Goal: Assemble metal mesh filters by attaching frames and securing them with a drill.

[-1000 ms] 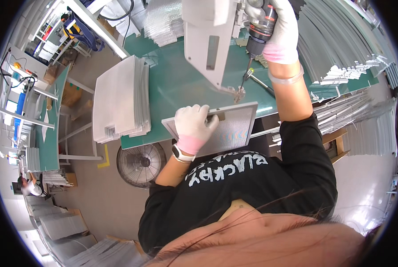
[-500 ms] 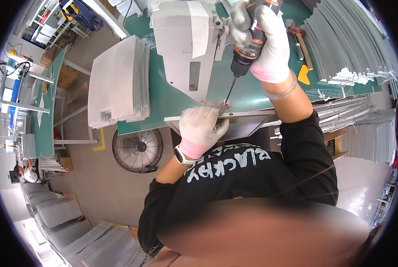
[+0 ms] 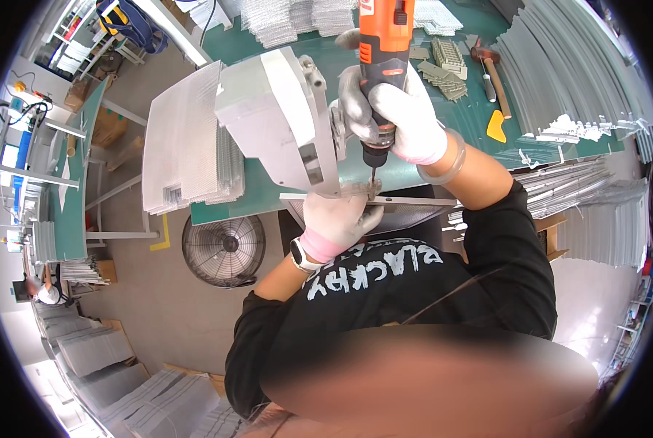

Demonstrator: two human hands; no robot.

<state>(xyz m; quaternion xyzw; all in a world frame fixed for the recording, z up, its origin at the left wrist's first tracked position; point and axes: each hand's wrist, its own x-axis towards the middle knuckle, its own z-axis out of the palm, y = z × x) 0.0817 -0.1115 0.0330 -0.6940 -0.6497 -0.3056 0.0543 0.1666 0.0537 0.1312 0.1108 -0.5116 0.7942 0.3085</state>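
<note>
In my right hand, white-gloved with grey fingertips, is an orange and black cordless drill, held nearly upright. Its thin bit points down at a small metal bracket on the edge of a white frame with a mesh panel. My left hand, in a white glove with a pink cuff, closes over the frame's edge beside the bracket; its fingertips are partly hidden. Just beyond it, a light grey housing with a white strip leans to the left. Whether the bit touches a screw is too small to tell.
A stack of mesh panels stands left on the green table. At right lie a hammer, a yellow scraper, small grey-green parts and tall stacked sheets. A floor fan stands below left.
The drill has swung more upright, its bit now steeper over the bracket. The grey housing has shifted left and tilted. My left hand has moved slightly right and nearer to me.
</note>
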